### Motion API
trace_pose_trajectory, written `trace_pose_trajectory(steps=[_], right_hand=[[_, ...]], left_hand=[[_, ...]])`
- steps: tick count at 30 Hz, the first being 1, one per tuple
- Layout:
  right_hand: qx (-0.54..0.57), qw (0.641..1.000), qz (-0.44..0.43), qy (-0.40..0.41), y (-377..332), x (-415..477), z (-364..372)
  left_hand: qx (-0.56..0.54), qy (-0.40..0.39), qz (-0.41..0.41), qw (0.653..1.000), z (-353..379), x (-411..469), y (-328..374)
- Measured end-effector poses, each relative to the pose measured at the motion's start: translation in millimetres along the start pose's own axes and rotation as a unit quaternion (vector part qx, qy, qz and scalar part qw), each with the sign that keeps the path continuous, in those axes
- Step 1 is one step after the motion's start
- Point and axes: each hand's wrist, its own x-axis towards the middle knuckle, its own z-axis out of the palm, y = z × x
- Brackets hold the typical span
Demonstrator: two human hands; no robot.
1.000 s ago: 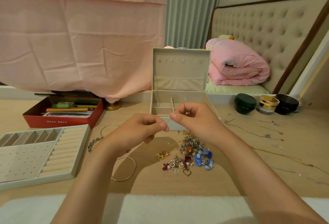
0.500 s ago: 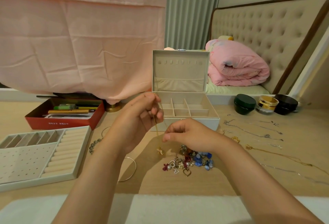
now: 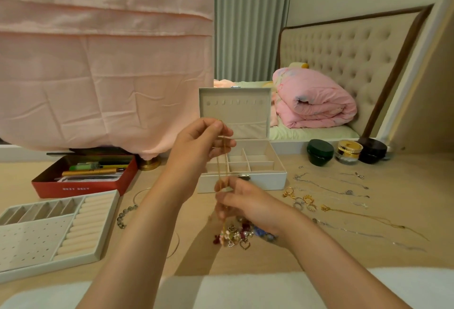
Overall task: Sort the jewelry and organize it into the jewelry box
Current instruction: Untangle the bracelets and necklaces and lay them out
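A: Surface?
B: One wooden table (image 3: 344,254). Everything listed sits on it.

A: Containers, biggest first.
B: One cream tray (image 3: 108,227), front left. It has a row of narrow slots at the back, a panel of small holes and a bank of padded rolls on its right side. One jewelry box (image 3: 267,182), centre rear. The lid stands upright, with a row of hooks and a pocket inside. The base is split into small cream compartments, its left part hidden by a hand. One red box (image 3: 81,188), left of that, holds pens and cards. Three jars (image 3: 320,152) in a row, right rear: dark green, gold-lidded, black. Contents: cannot tell.

A: Hands?
B: Two. The left hand (image 3: 196,146) is raised in front of the lid, its grip pinching the top of a gold chain (image 3: 218,168). The right hand (image 3: 245,203) is lower, its grip pinching the same chain further down.

A: Loose pieces?
B: One pile of charms (image 3: 235,235) under the right hand, too tangled to count. One cluster of gold and silver pieces (image 3: 302,200) right of the jewelry box. Several silver chains (image 3: 319,184) lie beyond it, and one gold necklace (image 3: 356,214) lies nearer. One bead bracelet (image 3: 125,215) and two bangles (image 3: 140,194) lie by the left forearm.

A: The held chain?
B: It hangs roughly vertical between the two grips, in front of the jewelry box. Its tail reaches the pile of charms.
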Motion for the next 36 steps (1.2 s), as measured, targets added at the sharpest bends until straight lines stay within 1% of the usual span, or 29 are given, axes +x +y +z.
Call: trace_pose_trajectory(steps=[2,6,9,11,13,16,19,22,25,27,29,32,34,36], right_hand=[[-0.007,0.999,-0.004,0.035,-3,-11,-11],[0.037,0.993,-0.008,0.109,-5,-33,-44],[-0.015,0.988,0.001,0.153,-5,-53,-75],[-0.047,0.983,0.015,0.175,-4,-67,-98],[-0.096,0.974,0.033,0.202,-4,-80,-121],[-0.188,0.949,0.056,0.246,-7,-103,-155],[-0.210,0.934,0.072,0.280,-6,-127,-187],[-0.232,0.921,0.079,0.304,-4,-150,-215],[-0.268,0.902,0.087,0.327,1,-171,-243],[-0.283,0.891,0.094,0.343,10,-182,-261],[-0.284,0.884,0.108,0.357,23,-190,-279],[-0.304,0.874,0.137,0.353,43,-198,-295],[-0.328,0.864,0.151,0.352,53,-202,-303],[-0.359,0.847,0.162,0.358,61,-206,-311]], left_hand=[[-0.026,0.015,-0.008,1.000,7,6,4],[-0.024,0.061,-0.015,0.998,23,15,-1],[-0.026,0.085,-0.032,0.996,40,19,-13],[-0.002,0.088,-0.044,0.995,57,21,-23],[0.038,0.077,-0.056,0.995,75,22,-33],[0.124,0.045,-0.057,0.990,102,27,-49],[0.203,0.019,-0.045,0.978,130,32,-63],[0.216,-0.010,-0.062,0.974,156,36,-73],[0.240,-0.074,-0.061,0.966,182,40,-83],[0.274,-0.133,-0.063,0.950,199,42,-91],[0.333,-0.181,-0.064,0.923,213,44,-102],[0.415,-0.231,-0.057,0.878,225,45,-119],[0.450,-0.265,-0.059,0.851,234,44,-128],[0.471,-0.291,-0.051,0.831,243,45,-134]])
